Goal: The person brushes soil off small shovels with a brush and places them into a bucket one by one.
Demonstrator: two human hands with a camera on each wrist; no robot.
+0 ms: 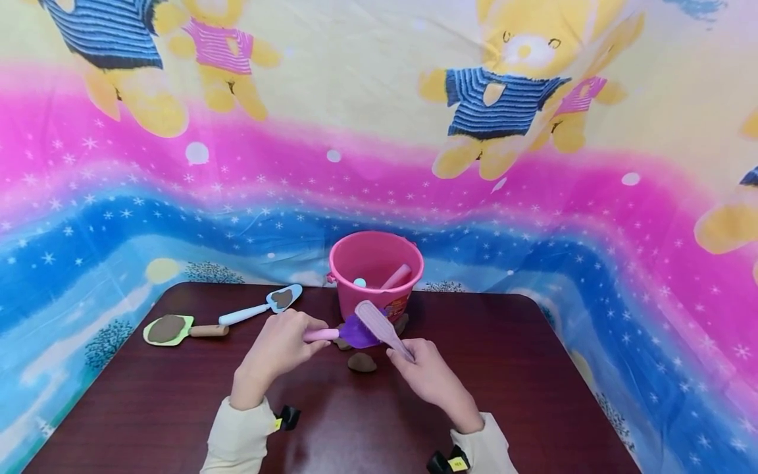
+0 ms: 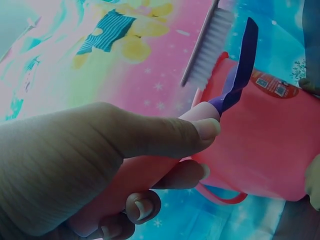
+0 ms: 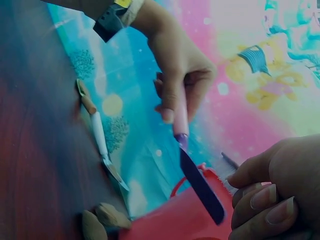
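Note:
In the head view my left hand (image 1: 281, 349) grips the pink handle of a small toy shovel with a purple blade (image 1: 358, 332). The left wrist view shows the thumb and fingers wrapped round that handle, the blade (image 2: 242, 65) tilted up. My right hand (image 1: 432, 372) holds a pale mauve brush (image 1: 378, 321) by its handle, bristles (image 2: 215, 45) downward above the blade. Both tools stand just in front of a pink bucket (image 1: 348, 299). A brown lump (image 1: 362, 362) lies on the table below them, with other lumps close to the bucket's base.
To the left lie a green shovel with a brown handle (image 1: 208, 331) and a light blue shovel (image 1: 244, 315), each with brown material in its scoop. Inside the bucket a pink handle (image 1: 398, 276) and a pale blue tip (image 1: 359, 282) show. A printed cloth hangs behind the dark table (image 1: 503, 368).

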